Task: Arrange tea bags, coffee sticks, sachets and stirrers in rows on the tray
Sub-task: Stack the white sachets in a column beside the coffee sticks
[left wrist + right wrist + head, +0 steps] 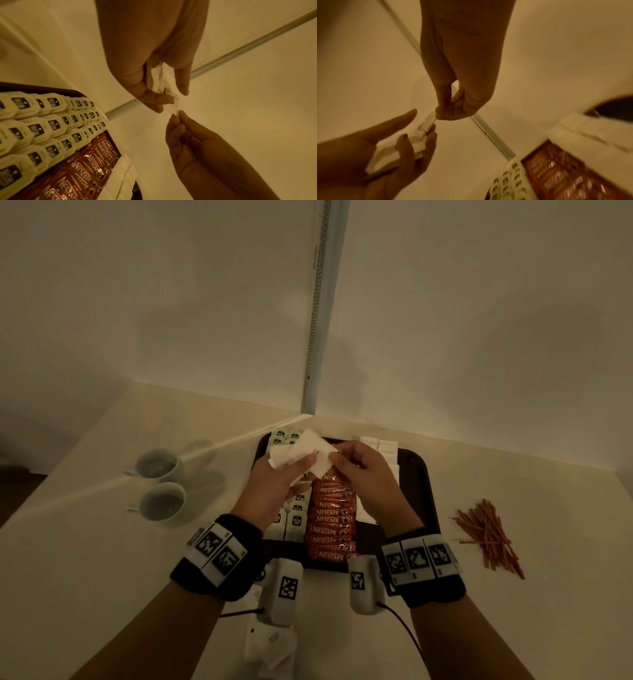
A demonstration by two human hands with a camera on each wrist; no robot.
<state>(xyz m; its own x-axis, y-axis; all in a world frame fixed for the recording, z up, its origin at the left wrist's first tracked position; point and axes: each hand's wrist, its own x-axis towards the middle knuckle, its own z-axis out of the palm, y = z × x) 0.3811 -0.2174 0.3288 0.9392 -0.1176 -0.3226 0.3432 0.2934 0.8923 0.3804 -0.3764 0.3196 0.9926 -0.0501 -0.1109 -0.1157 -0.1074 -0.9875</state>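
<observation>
Above the dark tray (419,474), my left hand (291,470) grips a small stack of white sachets (308,453). My right hand (356,463) pinches the end of the top sachet (428,121). On the tray, pale tea bags (296,520) lie in rows at the left. Orange coffee sticks (330,522) form a column in the middle, and more white sachets (387,450) lie at the right. The reddish stirrers (488,537) are piled on the table to the right of the tray. The left wrist view shows the tea bags (51,121) and coffee sticks (89,169) below my hands.
Two white cups (159,465) (162,501) stand on the table left of the tray. Loose white packets (270,648) lie near the front edge under my left wrist. The tray sits in a corner between two walls.
</observation>
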